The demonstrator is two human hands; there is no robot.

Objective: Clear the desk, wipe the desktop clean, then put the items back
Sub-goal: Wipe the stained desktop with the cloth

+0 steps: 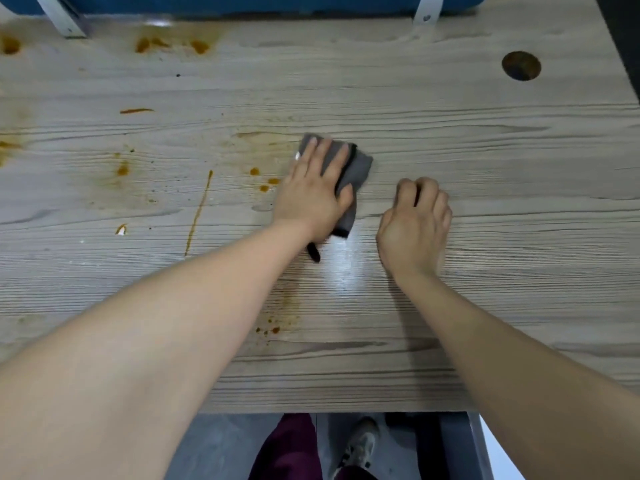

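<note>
Grey cloth (349, 174), folded, is pressed flat on the desktop (450, 306) near centre by the left hand (311, 192), fingers straight on top, thumb curled at its edge; right hand (415, 220) is braced just beside it, fingers curled under, holding nothing. Cloth is judged soft, light, limp, apt to bunch, so best controlled w/ a flat palm over its middle. Orange stains (197, 209) lie to the left, unwiped.
</note>
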